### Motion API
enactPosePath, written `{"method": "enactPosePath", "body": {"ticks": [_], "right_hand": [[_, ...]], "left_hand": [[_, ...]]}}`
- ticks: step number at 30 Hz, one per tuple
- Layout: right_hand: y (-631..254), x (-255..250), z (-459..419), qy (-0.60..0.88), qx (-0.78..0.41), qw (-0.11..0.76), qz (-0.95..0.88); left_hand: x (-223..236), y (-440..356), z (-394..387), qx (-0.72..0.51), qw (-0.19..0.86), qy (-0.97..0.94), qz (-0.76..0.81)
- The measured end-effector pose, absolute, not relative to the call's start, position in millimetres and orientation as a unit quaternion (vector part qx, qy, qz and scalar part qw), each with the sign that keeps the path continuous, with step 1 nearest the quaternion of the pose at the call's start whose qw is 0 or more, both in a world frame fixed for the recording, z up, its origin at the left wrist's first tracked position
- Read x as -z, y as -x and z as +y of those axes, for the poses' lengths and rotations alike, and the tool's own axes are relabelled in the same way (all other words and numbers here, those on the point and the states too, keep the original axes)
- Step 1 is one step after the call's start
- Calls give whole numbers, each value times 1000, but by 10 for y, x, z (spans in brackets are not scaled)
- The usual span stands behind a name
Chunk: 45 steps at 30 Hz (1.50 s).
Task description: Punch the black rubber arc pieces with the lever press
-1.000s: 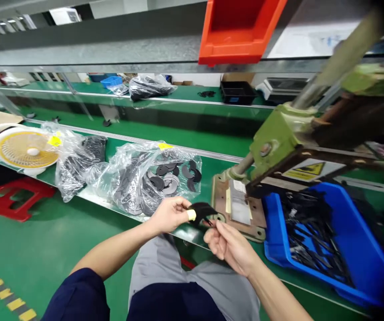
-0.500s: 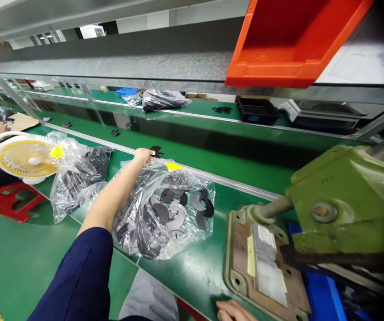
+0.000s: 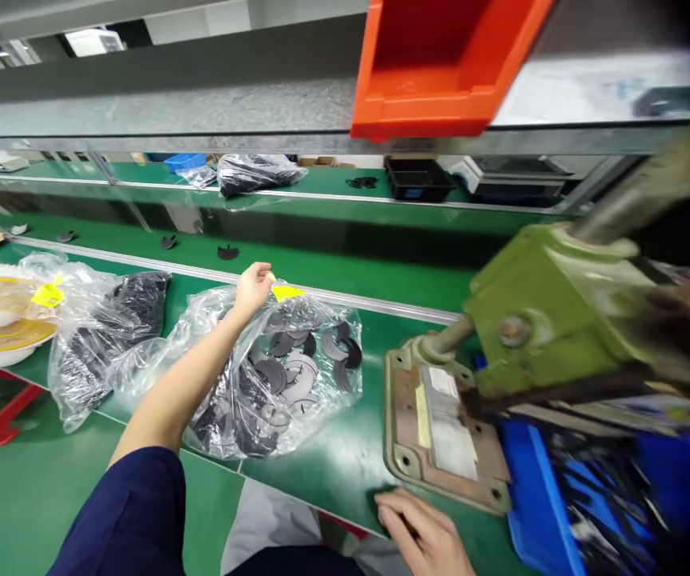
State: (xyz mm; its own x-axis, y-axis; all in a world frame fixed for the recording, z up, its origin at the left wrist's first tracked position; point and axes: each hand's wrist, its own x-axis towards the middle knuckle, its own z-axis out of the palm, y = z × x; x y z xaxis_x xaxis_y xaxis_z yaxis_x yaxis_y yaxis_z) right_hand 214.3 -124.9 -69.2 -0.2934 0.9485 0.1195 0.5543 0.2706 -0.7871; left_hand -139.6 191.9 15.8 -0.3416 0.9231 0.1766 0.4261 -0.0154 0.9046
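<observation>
My left hand (image 3: 253,286) reaches over the far edge of a clear plastic bag (image 3: 333,392). Its fingers are loosely bent, and I see nothing held in them; a pale yellow cover shows at a fingertip. Inside the bag lie several grey and black curved flat parts (image 3: 302,376), and a yellow label (image 3: 288,292) is at its top. Beyond the hand, a black curved part (image 3: 228,253) lies on the green belt (image 3: 321,268). My right hand (image 3: 426,532) rests loosely curled at the near table edge, in front of the green press (image 3: 537,312), with no held thing visible.
A second bag of dark parts (image 3: 134,308) and a yellow-and-white fan (image 3: 2,312) are at left. At right, a blue bin (image 3: 540,488) holds dark pieces beside the press. An orange bin (image 3: 423,116) sits on the shelf overhead. More parts (image 3: 168,242) lie along the belt.
My left hand has let go of the black curved part, which now lies on the belt to the left. The view has swung right, showing more of my right hand and the blue bin.
</observation>
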Motion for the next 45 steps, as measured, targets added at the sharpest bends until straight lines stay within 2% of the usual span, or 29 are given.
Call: {"method": "enactPosePath", "body": {"ticks": [5,9,13,17,20,24,26,31,36,42,45], "right_hand": [[-2082,548,-1320,518,-385,287,-708],[-2094,478,-1540,501,-417,282,-704],[-2222,424,-1795,506,-434,278,-691],[-2380,385,-1953,531,-452,314,-644],[-2474,337,-2008,530,-460,349,-622],[-2531,260,-1966,520,-495,399,-570],[-2497,229,-1852,518,-523,427,-525],[-2251,137,-1393,482,-598,516,-380],[-2109,58,-1256,389,-678,532,-326],[-2102,116,-1361,386,-675,529,-341],[-2062,116,-1334,416,-653,493,-396]], "left_hand": [[-145,545,1201,-241,256,-776,523],[-49,90,931,-53,130,-859,492],[4,-17,914,-2,77,-865,496],[-6,52,901,13,48,-873,485],[-34,136,840,-31,30,-877,478],[-103,157,585,-225,34,-865,447],[-131,68,341,-284,63,-870,399],[-96,-326,-422,-324,144,-897,264],[-5,-506,-864,-340,207,-902,167],[20,-531,-929,-483,397,-707,331],[15,-567,-887,-427,490,-647,399]]}}
